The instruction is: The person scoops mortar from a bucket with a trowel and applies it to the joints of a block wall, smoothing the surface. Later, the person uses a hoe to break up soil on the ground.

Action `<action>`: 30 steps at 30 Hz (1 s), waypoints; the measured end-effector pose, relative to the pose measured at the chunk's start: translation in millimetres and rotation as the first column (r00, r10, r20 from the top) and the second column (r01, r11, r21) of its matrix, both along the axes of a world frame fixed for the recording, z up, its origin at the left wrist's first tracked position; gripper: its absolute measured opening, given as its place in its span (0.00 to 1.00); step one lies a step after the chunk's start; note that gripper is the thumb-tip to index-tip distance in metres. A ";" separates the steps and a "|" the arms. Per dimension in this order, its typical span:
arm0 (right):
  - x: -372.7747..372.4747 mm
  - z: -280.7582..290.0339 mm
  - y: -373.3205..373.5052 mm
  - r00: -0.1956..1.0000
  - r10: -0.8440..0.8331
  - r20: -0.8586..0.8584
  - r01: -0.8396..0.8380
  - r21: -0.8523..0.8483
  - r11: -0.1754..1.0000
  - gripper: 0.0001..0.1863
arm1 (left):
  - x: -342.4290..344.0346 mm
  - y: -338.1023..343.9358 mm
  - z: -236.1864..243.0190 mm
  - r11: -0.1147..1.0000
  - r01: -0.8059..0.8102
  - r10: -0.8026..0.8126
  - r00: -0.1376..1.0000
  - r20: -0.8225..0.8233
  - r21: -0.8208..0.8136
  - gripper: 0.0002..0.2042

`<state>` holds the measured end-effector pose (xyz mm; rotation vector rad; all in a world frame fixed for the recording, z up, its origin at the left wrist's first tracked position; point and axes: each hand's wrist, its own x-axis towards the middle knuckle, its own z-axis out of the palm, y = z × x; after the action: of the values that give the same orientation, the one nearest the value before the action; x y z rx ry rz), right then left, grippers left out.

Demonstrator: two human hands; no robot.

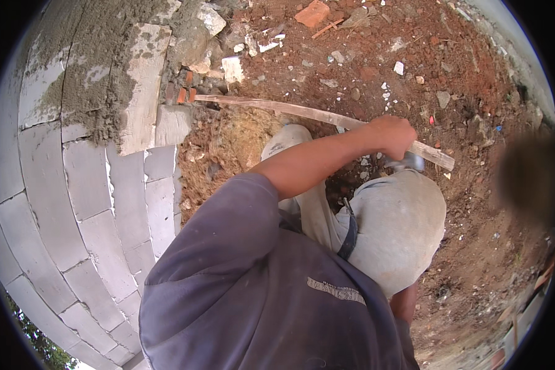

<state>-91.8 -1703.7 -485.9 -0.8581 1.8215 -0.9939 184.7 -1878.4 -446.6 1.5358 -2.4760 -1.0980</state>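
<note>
My left arm reaches across to the right, and my left hand (393, 137) is closed round a long wooden strip (290, 110) near its right end. The strip's far left end lies by small orange-red brick pieces (186, 94) beside the block wall. Only a bit of my right forearm (404, 303) shows below my bent knee (401, 228); the right hand itself is hidden behind that leg. Just under the strip, between my left hand and the knee, is a blurred, shiny grey metal thing (410, 161); its kind and what holds it cannot be made out.
A wall of grey blocks (89, 179) stands on the left, with wet mortar (95, 80) and a mortar-smeared board (145, 86) at its upper part. Reddish soil (475, 203) with stones and rubble spreads ahead and right. A brick chunk (312, 13) lies at the far side.
</note>
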 end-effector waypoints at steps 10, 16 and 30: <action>-30.8 59.7 -20.5 0.981 -0.192 -0.017 0.184 -0.212 0.960 0.10 | 1.8 -7.1 4.2 0.998 -0.067 0.067 0.998 0.013 0.001 0.12; -0.6 55.3 -34.6 0.965 -0.132 0.226 0.163 -0.127 0.978 0.05 | -14.6 -6.7 -5.8 1.000 -0.023 0.023 0.998 0.055 -0.006 0.13; 5.8 56.8 -34.3 0.907 -0.394 0.150 0.419 -0.228 0.879 0.07 | -13.6 2.0 -14.5 0.998 0.041 -0.042 0.999 -0.012 -0.052 0.12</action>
<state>-86.1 -1737.9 -429.1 -0.5655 1.8524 -1.5397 171.1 -1876.4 -461.2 1.4653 -2.5172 -1.0372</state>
